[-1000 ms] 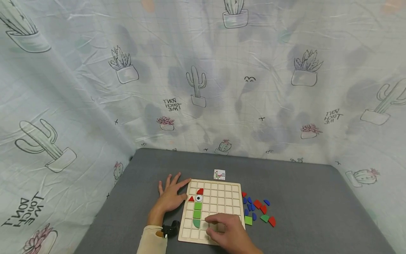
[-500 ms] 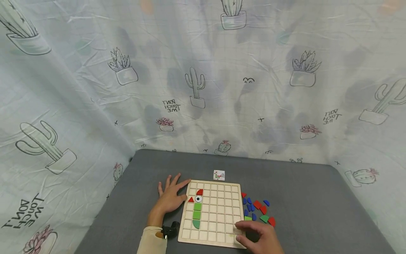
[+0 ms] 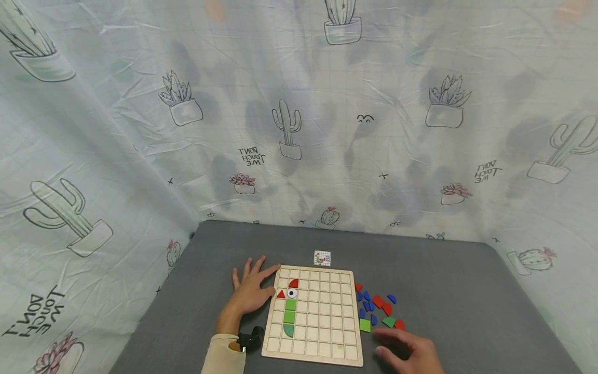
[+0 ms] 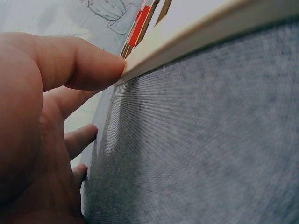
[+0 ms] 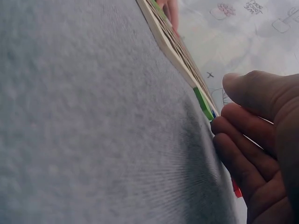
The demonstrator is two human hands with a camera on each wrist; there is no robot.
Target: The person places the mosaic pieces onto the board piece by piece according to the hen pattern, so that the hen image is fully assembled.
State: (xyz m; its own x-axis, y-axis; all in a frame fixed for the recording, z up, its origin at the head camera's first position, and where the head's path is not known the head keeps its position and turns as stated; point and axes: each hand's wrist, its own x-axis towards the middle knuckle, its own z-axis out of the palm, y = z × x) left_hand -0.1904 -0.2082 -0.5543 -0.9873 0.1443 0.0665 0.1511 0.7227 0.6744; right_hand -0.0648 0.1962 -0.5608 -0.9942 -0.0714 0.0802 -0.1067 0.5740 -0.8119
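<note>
A wooden grid board [image 3: 323, 310] lies on the table. In its left columns sit a red triangle [image 3: 281, 294], a red quarter-round piece [image 3: 294, 283], a black-and-white eye piece [image 3: 291, 293], two green squares [image 3: 289, 317] and a green quarter-round piece [image 3: 288, 330]. My left hand [image 3: 250, 294] has its fingers spread, with thumb and index finger touching the board's left edge; the left wrist view shows the thumb [image 4: 100, 70] against it. Beyond the board's lower right corner hovers my right hand [image 3: 411, 353], fingers loosely bent and holding nothing, close to a loose green square [image 3: 365, 325].
Right of the board lie several loose blue pieces [image 3: 369, 305], red pieces [image 3: 387, 309] and a green piece [image 3: 389, 322]. A small pattern card [image 3: 322, 258] lies behind the board. Cactus-print curtain [image 3: 299, 130] surrounds the grey table [image 3: 444, 291].
My right hand has moved rightward from over the board to beside the loose pieces. The left hand and the pieces on the board have stayed in place.
</note>
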